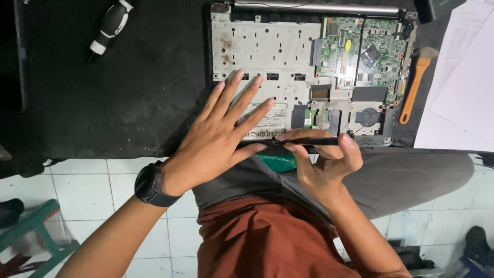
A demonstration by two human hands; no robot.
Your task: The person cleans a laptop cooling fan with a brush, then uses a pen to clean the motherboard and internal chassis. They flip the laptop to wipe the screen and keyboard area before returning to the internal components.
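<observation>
The opened laptop base with silver metal frame and green circuit board (309, 72) lies on the black table (103, 92). Left hand (221, 139) presses flat, fingers spread; right hand (324, 159) pinches a thin black strip (314, 140) running left-right along the near edge.

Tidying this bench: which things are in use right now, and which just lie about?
In use: opened laptop, pressed by left hand; thin black strip, pinched by right hand.
Lying about: screwdriver, orange brush, papers.

One head camera looks steeply down, close over the laptop chassis (288, 67)
</observation>
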